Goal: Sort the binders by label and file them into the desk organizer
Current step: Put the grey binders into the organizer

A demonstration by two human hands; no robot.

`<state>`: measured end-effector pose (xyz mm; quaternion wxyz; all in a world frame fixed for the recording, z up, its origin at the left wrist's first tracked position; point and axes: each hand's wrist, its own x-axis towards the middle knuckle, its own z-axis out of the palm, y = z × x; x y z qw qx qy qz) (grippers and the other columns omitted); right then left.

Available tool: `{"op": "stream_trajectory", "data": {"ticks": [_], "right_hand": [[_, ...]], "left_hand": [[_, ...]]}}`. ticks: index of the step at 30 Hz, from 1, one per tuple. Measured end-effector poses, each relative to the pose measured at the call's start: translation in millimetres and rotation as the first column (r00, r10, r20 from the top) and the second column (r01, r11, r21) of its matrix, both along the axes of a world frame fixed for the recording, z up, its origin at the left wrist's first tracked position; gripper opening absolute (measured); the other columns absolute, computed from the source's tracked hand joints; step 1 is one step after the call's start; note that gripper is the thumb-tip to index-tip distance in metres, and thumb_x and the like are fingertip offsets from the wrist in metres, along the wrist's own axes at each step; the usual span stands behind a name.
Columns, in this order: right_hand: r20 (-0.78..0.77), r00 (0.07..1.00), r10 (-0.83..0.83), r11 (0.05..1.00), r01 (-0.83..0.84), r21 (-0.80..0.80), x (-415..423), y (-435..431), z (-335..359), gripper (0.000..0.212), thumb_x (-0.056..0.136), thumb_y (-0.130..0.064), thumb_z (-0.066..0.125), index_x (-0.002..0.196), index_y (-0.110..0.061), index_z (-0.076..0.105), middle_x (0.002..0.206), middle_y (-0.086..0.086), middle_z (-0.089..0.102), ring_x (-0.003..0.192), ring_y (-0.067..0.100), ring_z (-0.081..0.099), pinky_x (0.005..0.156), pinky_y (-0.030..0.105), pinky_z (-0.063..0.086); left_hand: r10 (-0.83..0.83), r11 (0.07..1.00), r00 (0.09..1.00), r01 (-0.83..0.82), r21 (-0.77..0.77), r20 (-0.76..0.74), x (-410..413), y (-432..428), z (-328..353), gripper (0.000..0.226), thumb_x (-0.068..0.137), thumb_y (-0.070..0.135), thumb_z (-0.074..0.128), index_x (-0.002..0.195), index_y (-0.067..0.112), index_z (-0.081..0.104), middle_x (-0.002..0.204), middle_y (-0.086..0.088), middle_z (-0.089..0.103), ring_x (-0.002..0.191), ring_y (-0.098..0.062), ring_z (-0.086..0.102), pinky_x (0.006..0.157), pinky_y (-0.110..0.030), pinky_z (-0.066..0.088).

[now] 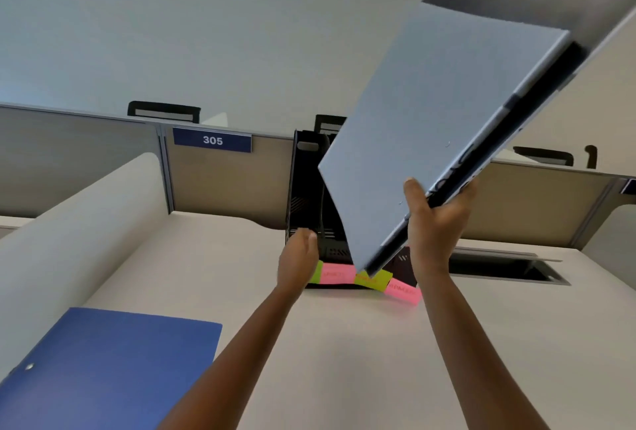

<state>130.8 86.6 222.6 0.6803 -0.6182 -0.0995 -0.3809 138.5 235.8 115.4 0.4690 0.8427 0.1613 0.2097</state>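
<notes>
While your right hand (pixel 437 223) holds the grey binder (pixel 430 127) up over the desk organizer (pixel 306 189), the head view shows your thumb on the cover and your fingers wrapped round the far side, clamped on its lower edge. It's tilted, low corner aimed down at the slots, so you look to be lining it up to drop in. Your left hand (pixel 297 257) sits against the organizer's front left corner, probably bracing it. I can't tell whether those fingers grip or just rest. The blue binder (pixel 113 367) lies flat on the desk (pixel 344 361) close to you, well apart from the organizer, likely waiting its turn. Count: two binders, one organizer, four sticky labels (pixel 337 274) along its front. Two are pink, two yellow-green, and the lettering is too blurred to read.
</notes>
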Motion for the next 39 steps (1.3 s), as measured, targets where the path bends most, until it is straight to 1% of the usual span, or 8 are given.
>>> {"op": "stream_trajectory", "data": {"ticks": [3, 5, 9, 15, 21, 27, 36, 39], "right_hand": [[0.017, 0.999, -0.051, 0.998, 0.052, -0.022, 26.9, 5.2, -1.4, 0.046, 0.074, -0.011, 0.067, 0.115, -0.001, 0.047, 0.075, -0.02, 0.05, 0.061, -0.016, 0.053, 0.055, -0.001, 0.037], [-0.012, 0.997, -0.07, 0.996, 0.069, -0.055, 44.0, 12.1, -4.3, 0.044, 0.076, -0.009, 0.067, 0.114, -0.001, 0.046, 0.074, -0.019, 0.051, 0.062, -0.007, 0.057, 0.059, 0.009, 0.046], [-0.013, 0.994, -0.11, 0.984, 0.107, -0.139, 68.8, 29.8, -19.0, 0.049, 0.072, -0.021, 0.062, 0.114, -0.001, 0.046, 0.078, 0.001, 0.06, 0.066, 0.028, 0.061, 0.061, 0.029, 0.049], [-0.009, 0.986, -0.164, 0.962, 0.158, -0.224, 101.3, 50.1, -51.6, 0.053, 0.075, -0.02, 0.062, 0.119, 0.005, 0.045, 0.1, 0.017, 0.068, 0.083, 0.032, 0.066, 0.066, 0.03, 0.052], [-0.043, 0.978, -0.203, 0.963, 0.192, -0.189, 124.6, 59.9, -77.6, 0.049, 0.076, -0.02, 0.062, 0.115, 0.002, 0.044, 0.101, 0.014, 0.066, 0.088, 0.032, 0.066, 0.07, 0.037, 0.057], [-0.035, 0.982, -0.184, 0.976, 0.178, -0.122, 147.0, 76.3, -68.0, 0.052, 0.078, -0.003, 0.065, 0.123, 0.008, 0.043, 0.099, 0.003, 0.059, 0.081, 0.013, 0.056, 0.063, 0.001, 0.042], [-0.011, 0.985, -0.169, 0.983, 0.168, -0.071, 162.3, 105.9, -86.9, 0.061, 0.081, -0.005, 0.064, 0.132, 0.009, 0.034, 0.121, 0.013, 0.054, 0.106, 0.013, 0.051, 0.081, -0.009, 0.031], [-0.062, 0.985, -0.158, 0.986, 0.155, -0.057, 160.0, 104.8, -106.3, 0.063, 0.081, -0.011, 0.063, 0.132, 0.011, 0.033, 0.124, 0.016, 0.052, 0.115, 0.027, 0.054, 0.092, 0.007, 0.038]], "left_hand": [[0.033, 0.766, 0.969, 0.134, 0.629, -0.247, 12.9, 8.2, -29.5, 0.038, 0.097, 0.02, 0.034, 0.133, 0.008, 0.038, 0.138, -0.01, 0.043, 0.13, -0.028, 0.039, 0.1, -0.038, 0.037], [0.007, 0.65, 0.943, 0.249, 0.718, -0.333, 21.9, 8.8, -44.6, 0.052, 0.098, 0.024, 0.035, 0.145, 0.007, 0.02, 0.153, -0.01, 0.022, 0.145, -0.026, 0.015, 0.114, -0.042, 0.022], [0.039, 0.588, 0.915, 0.303, 0.75, -0.401, 39.5, 9.2, -60.8, 0.064, 0.098, 0.031, 0.036, 0.149, 0.008, 0.005, 0.158, -0.011, 0.008, 0.147, -0.026, 0.002, 0.118, -0.045, 0.009], [0.042, 0.584, 0.976, 0.151, 0.798, -0.216, 53.6, 8.1, -75.4, 0.079, 0.049, 0.043, 0.084, 0.116, 0.006, 0.065, 0.115, -0.015, 0.068, 0.111, -0.031, 0.064, 0.087, -0.044, 0.053], [0.069, 0.592, 0.983, 0.096, 0.8, -0.169, 62.2, 22.7, -80.9, 0.08, 0.06, 0.041, 0.081, 0.128, 0.007, 0.055, 0.132, -0.014, 0.057, 0.125, -0.032, 0.052, 0.1, -0.044, 0.045], [0.02, 0.554, 0.999, 0.017, 0.833, -0.034, 68.3, 26.0, -100.4, 0.064, 0.05, 0.017, 0.084, 0.111, 0.003, 0.069, 0.111, -0.015, 0.07, 0.106, -0.031, 0.066, 0.087, -0.042, 0.053], [0.036, 0.56, 0.999, -0.037, 0.828, 0.021, 72.4, 23.8, -104.7, 0.068, 0.046, 0.015, 0.084, 0.11, 0.002, 0.068, 0.112, -0.017, 0.069, 0.106, -0.033, 0.066, 0.089, -0.042, 0.052], [0.031, 0.561, 0.999, -0.055, 0.826, 0.045, 71.3, 23.1, -103.2, 0.067, 0.046, 0.013, 0.084, 0.11, 0.002, 0.068, 0.112, -0.018, 0.069, 0.105, -0.033, 0.066, 0.089, -0.042, 0.052]]}}
